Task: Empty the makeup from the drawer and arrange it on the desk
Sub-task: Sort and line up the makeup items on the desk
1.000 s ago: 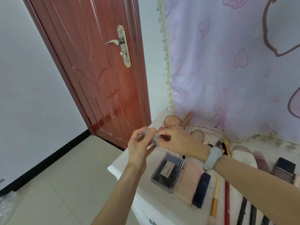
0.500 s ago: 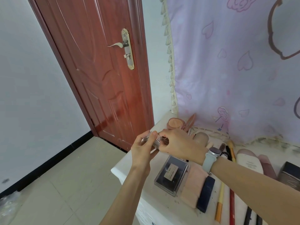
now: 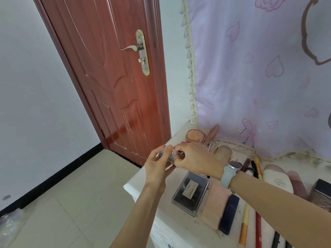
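Observation:
Both hands hold a small clear plastic makeup case [image 3: 174, 154] above the left end of the white desk [image 3: 143, 178]. My left hand [image 3: 159, 167] grips it from the left and below, and my right hand [image 3: 195, 160] covers it from the right. Laid out on the desk are a dark clear-lidded palette [image 3: 190, 192], a pink pouch [image 3: 214, 204], a navy case [image 3: 229, 213], a round peach compact [image 3: 195, 136], a beige tube [image 3: 223, 152], a white tube [image 3: 277, 179] and several pencils [image 3: 246, 221]. No drawer is in view.
A red-brown door [image 3: 114, 83] with a brass handle stands just left of the desk. A lilac curtain [image 3: 259, 72] hangs behind the desk and pools on its back edge. Tiled floor [image 3: 62, 203] lies to the left. A black box [image 3: 322, 192] sits at the right edge.
Both hands stay together on the clear case and shift slightly over the desk's left end; the view has panned a little.

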Action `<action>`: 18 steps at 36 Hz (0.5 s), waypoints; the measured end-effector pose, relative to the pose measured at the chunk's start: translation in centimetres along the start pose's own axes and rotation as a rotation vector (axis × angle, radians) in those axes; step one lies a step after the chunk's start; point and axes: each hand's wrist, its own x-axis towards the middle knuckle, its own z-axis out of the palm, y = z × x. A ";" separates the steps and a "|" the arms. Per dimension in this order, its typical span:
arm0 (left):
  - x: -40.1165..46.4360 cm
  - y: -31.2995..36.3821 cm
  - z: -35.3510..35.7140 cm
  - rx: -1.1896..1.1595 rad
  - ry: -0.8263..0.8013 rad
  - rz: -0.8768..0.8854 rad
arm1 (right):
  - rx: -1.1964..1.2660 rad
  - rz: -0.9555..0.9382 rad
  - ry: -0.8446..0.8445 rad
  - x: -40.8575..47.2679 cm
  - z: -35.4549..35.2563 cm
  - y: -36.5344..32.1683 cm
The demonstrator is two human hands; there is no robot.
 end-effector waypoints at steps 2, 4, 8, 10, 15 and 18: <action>0.1 0.0 0.0 -0.002 -0.003 -0.003 | 0.013 0.004 -0.003 0.1 0.0 0.0; 0.3 -0.1 0.0 -0.007 -0.006 -0.005 | 0.032 0.005 -0.014 0.1 0.0 0.1; 0.4 -0.2 0.0 -0.016 -0.015 -0.007 | 0.074 0.014 -0.026 0.2 0.1 0.3; 0.4 -0.2 -0.1 -0.012 -0.023 -0.015 | 0.118 0.021 -0.029 0.3 -0.1 0.5; 0.6 0.0 -0.6 -0.010 -0.114 -0.053 | 0.217 -0.010 -0.059 0.4 -0.6 1.0; 0.6 0.1 -1.1 -0.015 -0.207 -0.037 | 0.234 -0.001 -0.065 0.4 -0.6 1.3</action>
